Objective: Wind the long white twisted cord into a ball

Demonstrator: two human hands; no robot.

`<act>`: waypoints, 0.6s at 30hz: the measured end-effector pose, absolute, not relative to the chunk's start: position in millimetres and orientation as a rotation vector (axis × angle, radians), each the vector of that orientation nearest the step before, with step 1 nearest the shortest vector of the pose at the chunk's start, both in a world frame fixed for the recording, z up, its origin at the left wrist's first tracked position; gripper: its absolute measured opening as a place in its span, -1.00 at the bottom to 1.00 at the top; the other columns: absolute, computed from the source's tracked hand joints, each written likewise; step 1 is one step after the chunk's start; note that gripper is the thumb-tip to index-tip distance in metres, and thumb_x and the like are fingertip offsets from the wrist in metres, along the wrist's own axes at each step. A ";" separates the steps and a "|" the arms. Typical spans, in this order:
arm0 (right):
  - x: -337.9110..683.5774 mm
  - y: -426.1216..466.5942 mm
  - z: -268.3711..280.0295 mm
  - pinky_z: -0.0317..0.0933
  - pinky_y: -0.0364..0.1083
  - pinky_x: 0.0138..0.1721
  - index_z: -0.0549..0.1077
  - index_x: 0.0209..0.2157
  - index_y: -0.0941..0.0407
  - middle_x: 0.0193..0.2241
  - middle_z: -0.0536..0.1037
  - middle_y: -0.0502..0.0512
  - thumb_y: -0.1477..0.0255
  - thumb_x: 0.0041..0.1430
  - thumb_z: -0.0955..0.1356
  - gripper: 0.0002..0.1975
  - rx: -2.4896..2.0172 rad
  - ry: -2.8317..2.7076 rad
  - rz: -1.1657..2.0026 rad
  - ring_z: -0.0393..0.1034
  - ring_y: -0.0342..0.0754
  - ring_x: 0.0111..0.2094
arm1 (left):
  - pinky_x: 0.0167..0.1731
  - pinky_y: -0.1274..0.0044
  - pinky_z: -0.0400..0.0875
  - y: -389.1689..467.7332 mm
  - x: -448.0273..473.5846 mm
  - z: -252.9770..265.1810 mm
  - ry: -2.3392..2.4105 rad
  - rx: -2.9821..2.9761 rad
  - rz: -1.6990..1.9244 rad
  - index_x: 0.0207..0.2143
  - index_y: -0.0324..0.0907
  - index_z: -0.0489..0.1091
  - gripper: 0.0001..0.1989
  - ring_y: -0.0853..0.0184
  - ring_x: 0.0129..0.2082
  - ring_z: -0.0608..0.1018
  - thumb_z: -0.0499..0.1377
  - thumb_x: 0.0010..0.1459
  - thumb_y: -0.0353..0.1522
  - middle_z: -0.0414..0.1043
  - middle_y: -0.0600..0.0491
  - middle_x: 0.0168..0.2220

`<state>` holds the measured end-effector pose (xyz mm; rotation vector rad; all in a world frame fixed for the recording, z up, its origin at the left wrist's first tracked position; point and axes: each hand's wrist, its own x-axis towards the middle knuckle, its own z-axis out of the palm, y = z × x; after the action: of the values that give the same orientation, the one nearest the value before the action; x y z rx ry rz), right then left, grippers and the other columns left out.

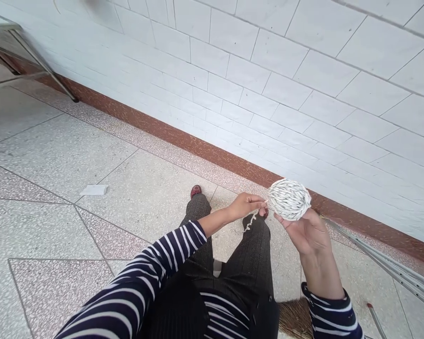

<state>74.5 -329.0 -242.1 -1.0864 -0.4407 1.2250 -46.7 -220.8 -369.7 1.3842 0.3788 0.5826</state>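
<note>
A plump white-and-grey bundle of thick yarn point(289, 198), its strands laid like braids, is held up above my knees in the head view. My right hand point(309, 228) supports it from below and from the right, with thumb and fingers around its lower side. At the bundle's left end, my left hand point(250, 205) pinches the yarn between thumb and fingertips. A crinkled loose strand point(250, 222) hangs from there over my right trouser leg. The fingers on the bundle's far side are hidden.
A white tiled wall point(233, 84) with a red-brown skirting point(183, 141) rises in front. On the left are a metal-legged table point(45, 66) and a white paper piece point(93, 189) on the floor. Metal poles point(381, 261) and brush-like bristles point(296, 318) lie at right.
</note>
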 end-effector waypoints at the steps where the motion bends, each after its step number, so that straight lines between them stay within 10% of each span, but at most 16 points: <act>1: 78.1 -331.7 -239.5 0.34 0.27 0.05 0.53 -0.22 -0.01 -0.17 0.63 0.05 0.50 -0.24 0.43 -0.59 -1.093 -0.429 1.191 0.40 0.22 0.07 | -0.20 0.54 0.33 -221.2 -51.4 -375.5 0.412 1.429 0.561 -0.44 -0.27 0.51 -0.60 0.31 -0.33 0.51 0.17 0.20 -0.11 0.52 0.02 -0.42; 18: 105.4 -366.1 -200.9 0.44 0.07 -0.08 0.51 -0.10 -0.14 0.02 0.53 -0.02 0.44 -0.06 0.41 -0.58 -0.960 -0.518 0.899 0.32 0.11 0.16 | -0.35 0.62 0.23 -190.6 -98.6 -464.3 0.714 1.931 0.311 -0.38 -0.16 0.53 -0.71 0.37 -0.41 0.47 0.05 0.22 -0.27 0.53 0.09 -0.38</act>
<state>105.4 -366.1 -200.9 -0.9604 -0.5181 0.8986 -98.6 -190.6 -464.3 1.9312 0.7143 0.3115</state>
